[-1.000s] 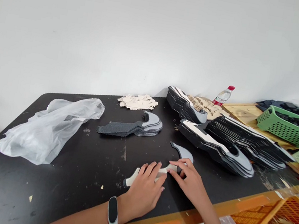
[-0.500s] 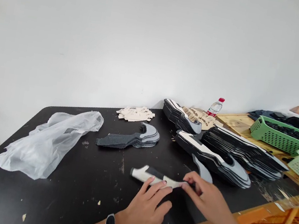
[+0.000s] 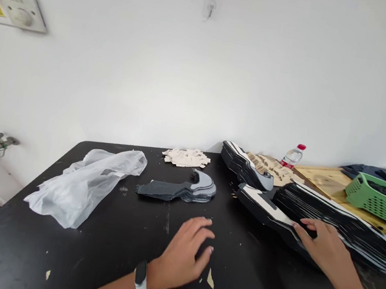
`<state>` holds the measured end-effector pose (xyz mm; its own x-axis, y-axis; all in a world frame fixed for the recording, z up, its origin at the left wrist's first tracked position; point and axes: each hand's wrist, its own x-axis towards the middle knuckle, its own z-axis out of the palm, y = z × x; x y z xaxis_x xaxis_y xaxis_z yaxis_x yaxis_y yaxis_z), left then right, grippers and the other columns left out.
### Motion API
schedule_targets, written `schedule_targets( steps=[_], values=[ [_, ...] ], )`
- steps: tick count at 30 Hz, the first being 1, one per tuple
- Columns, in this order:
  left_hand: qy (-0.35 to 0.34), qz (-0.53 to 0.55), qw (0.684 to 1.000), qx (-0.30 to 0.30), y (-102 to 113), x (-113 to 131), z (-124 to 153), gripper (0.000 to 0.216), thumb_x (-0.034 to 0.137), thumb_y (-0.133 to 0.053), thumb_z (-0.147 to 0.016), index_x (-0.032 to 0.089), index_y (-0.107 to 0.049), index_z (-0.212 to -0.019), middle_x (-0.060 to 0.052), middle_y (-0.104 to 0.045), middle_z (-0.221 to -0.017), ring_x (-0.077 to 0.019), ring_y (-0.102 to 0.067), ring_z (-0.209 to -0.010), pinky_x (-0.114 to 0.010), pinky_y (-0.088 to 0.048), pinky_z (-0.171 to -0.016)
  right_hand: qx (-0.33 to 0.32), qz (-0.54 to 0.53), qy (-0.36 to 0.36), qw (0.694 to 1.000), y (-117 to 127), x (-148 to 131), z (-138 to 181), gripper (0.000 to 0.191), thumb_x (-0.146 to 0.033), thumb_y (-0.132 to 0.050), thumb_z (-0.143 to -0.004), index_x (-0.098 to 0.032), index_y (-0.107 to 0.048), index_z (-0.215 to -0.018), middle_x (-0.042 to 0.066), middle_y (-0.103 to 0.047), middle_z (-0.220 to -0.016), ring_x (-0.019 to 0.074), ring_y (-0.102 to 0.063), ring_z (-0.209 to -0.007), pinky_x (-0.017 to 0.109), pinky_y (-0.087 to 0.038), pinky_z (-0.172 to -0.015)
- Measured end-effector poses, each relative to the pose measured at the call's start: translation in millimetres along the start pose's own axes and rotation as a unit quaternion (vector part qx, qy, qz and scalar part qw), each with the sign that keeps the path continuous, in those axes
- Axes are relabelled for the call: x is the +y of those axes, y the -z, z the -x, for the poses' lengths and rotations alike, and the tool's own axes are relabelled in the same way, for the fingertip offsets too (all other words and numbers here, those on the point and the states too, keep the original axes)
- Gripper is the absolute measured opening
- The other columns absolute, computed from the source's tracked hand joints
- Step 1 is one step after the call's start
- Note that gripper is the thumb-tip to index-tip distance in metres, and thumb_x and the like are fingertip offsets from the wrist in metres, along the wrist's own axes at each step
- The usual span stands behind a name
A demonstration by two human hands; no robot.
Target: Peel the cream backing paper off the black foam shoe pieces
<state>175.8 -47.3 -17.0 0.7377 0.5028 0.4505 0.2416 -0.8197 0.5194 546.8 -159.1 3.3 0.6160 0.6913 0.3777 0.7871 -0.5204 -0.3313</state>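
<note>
My left hand point(image 3: 185, 252), wearing a watch on its wrist, hovers over the black table with fingers spread and nothing in them. My right hand point(image 3: 326, 248) is at the near right stack of black cut pieces. Its thumb and forefinger pinch the white-faced top piece point(image 3: 264, 203); the hand hides that piece's near end. A larger fanned stack of black pieces point(image 3: 333, 212) lies just behind. Left of centre rests a small pile of dark grey pieces with curved light-grey ends point(image 3: 185, 188).
A crumpled clear plastic bag point(image 3: 86, 186) covers part of the table's left side. Cream paper scraps point(image 3: 186, 157) and another black stack point(image 3: 244, 165) sit near the wall. Behind are a red-capped bottle point(image 3: 292, 156) and a green basket point(image 3: 383, 201).
The white-faced piece has moved from between my hands to the near right stack, with my right hand. My left hand has let go and its fingers have spread. The view has turned left.
</note>
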Motion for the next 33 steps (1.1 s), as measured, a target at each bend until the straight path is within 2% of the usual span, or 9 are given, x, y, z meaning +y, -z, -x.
schedule_targets(
  steps=[3,5,10,14,18,20,24,28,33],
  values=[
    [0.047,-0.109,0.993,0.010,30,-47,-20,0.041,0.026,-0.054,-0.087,0.017,-0.047,-0.127,-0.013,-0.044,-0.141,-0.0270,-0.039,-0.133,-0.049,-0.033,-0.110,0.050,0.001,0.034,0.998,-8,-39,0,0.034,-0.053,-0.050,-0.081,-0.025,-0.058,-0.098,0.013,-0.062,-0.098,0.0265,-0.062,-0.076,0.038,-0.044,-0.060],
    [0.124,-0.159,0.979,0.014,48,-84,-27,0.049,0.027,-0.057,-0.087,0.015,-0.042,-0.132,-0.016,-0.038,-0.146,-0.0300,-0.032,-0.137,-0.053,-0.027,-0.112,0.035,-0.039,0.080,0.995,-15,-79,1,0.036,-0.054,-0.048,-0.082,-0.025,-0.057,-0.101,0.009,-0.061,-0.100,0.0190,-0.058,-0.059,0.037,-0.046,-0.061],
    [0.173,-0.149,0.974,0.000,68,-139,-22,0.041,0.036,-0.060,-0.087,0.019,-0.052,-0.123,-0.010,-0.058,-0.129,-0.0266,-0.049,-0.126,-0.049,-0.031,-0.110,-0.108,-0.100,0.244,0.959,-46,-179,1,0.031,-0.050,-0.043,-0.090,-0.025,-0.055,-0.104,0.005,-0.060,-0.104,0.0139,-0.060,-0.062,0.030,-0.048,-0.060],
    [0.169,-0.122,0.978,0.005,69,-140,-21,0.028,0.029,-0.058,-0.088,0.023,-0.057,-0.115,-0.003,-0.063,-0.121,-0.0203,-0.058,-0.115,-0.041,-0.036,-0.109,-0.141,-0.073,0.301,0.940,-84,-231,-29,0.028,-0.045,-0.043,-0.093,-0.024,-0.053,-0.109,0.005,-0.059,-0.114,0.0140,-0.064,-0.076,0.028,-0.051,-0.064],
    [0.155,-0.108,0.982,0.016,70,-135,-22,0.040,0.027,-0.065,-0.082,0.020,-0.055,-0.120,-0.006,-0.060,-0.123,-0.0224,-0.056,-0.116,-0.038,-0.044,-0.100,-0.144,-0.024,0.331,0.932,-131,-272,-77,0.027,-0.036,-0.051,-0.092,-0.017,-0.058,-0.110,0.008,-0.062,-0.112,0.0164,-0.064,-0.088,0.032,-0.052,-0.078],
    [0.147,-0.107,0.983,0.021,71,-135,-22,0.042,0.027,-0.069,-0.079,0.018,-0.056,-0.117,-0.008,-0.062,-0.120,-0.0244,-0.055,-0.115,-0.040,-0.043,-0.101,-0.139,0.018,0.349,0.927,-153,-290,-94,0.031,-0.035,-0.055,-0.091,-0.016,-0.057,-0.115,0.008,-0.060,-0.116,0.0197,-0.060,-0.098,0.040,-0.051,-0.083],
    [0.129,-0.103,0.986,0.033,75,-134,-23,0.034,0.024,-0.070,-0.078,0.017,-0.059,-0.109,-0.007,-0.063,-0.114,-0.0245,-0.055,-0.113,-0.043,-0.038,-0.105,-0.106,0.098,0.370,0.918,-186,-312,-107,0.033,-0.034,-0.056,-0.091,-0.017,-0.056,-0.120,0.009,-0.058,-0.121,0.0208,-0.059,-0.102,0.042,-0.051,-0.085],
    [0.101,-0.090,0.990,0.034,82,-127,-26,0.029,0.030,-0.066,-0.083,0.019,-0.058,-0.108,-0.006,-0.062,-0.111,-0.0227,-0.057,-0.107,-0.038,-0.042,-0.099,-0.064,0.151,0.408,0.898,-196,-318,-110,0.034,-0.034,-0.056,-0.091,-0.016,-0.055,-0.120,0.010,-0.058,-0.121,0.0213,-0.059,-0.102,0.043,-0.051,-0.085],
    [0.073,-0.063,0.995,0.037,92,-109,-29,0.026,0.034,-0.057,-0.088,0.019,-0.056,-0.110,-0.005,-0.059,-0.108,-0.0194,-0.059,-0.098,-0.031,-0.047,-0.089,-0.025,0.189,0.460,0.867,-186,-315,-119,0.034,-0.034,-0.056,-0.091,-0.016,-0.056,-0.120,0.009,-0.058,-0.120,0.0212,-0.060,-0.102,0.043,-0.051,-0.085]
  ],
)
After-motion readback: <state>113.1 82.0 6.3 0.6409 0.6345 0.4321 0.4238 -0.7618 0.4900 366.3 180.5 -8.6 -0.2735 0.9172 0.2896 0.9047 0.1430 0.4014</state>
